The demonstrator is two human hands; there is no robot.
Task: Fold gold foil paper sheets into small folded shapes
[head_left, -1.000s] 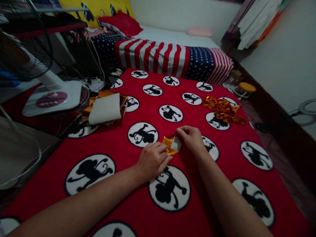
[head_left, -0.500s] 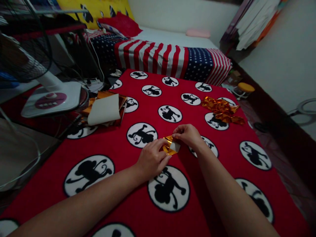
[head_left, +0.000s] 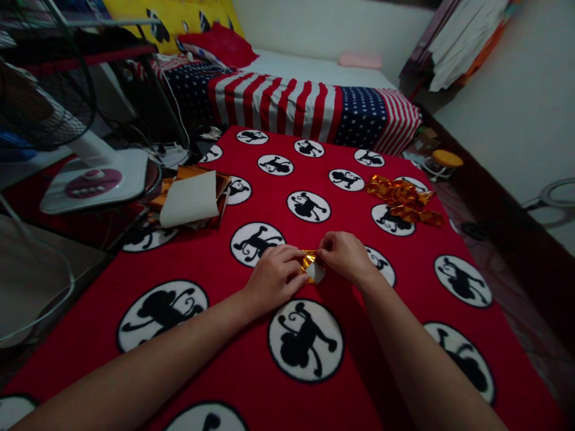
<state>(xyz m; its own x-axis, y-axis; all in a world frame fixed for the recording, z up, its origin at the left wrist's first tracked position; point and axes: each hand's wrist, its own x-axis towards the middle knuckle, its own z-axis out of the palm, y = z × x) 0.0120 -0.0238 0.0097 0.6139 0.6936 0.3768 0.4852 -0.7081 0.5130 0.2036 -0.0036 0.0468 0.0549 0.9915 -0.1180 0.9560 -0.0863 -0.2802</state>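
A small folded piece of gold foil paper [head_left: 309, 261], with a white patch showing on its near right part, lies on the red cloth between my hands. My left hand [head_left: 277, 276] rests on the cloth with its fingers and thumb on the paper's left side. At the upper right edge, my right hand [head_left: 345, 256] pinches the paper between thumb and fingertips. The fingers cover part of its edges.
Folded gold foil pieces [head_left: 403, 199] lie in a heap at the right. A stack of foil sheets with a pale sheet [head_left: 189, 200] on top lies at the left, beside a white fan base [head_left: 96, 179]. A bed [head_left: 278, 105] stands behind.
My right hand has shifted slightly down and right while pinching the paper's upper edge. My left hand has moved slightly left, and less of the foil shows.
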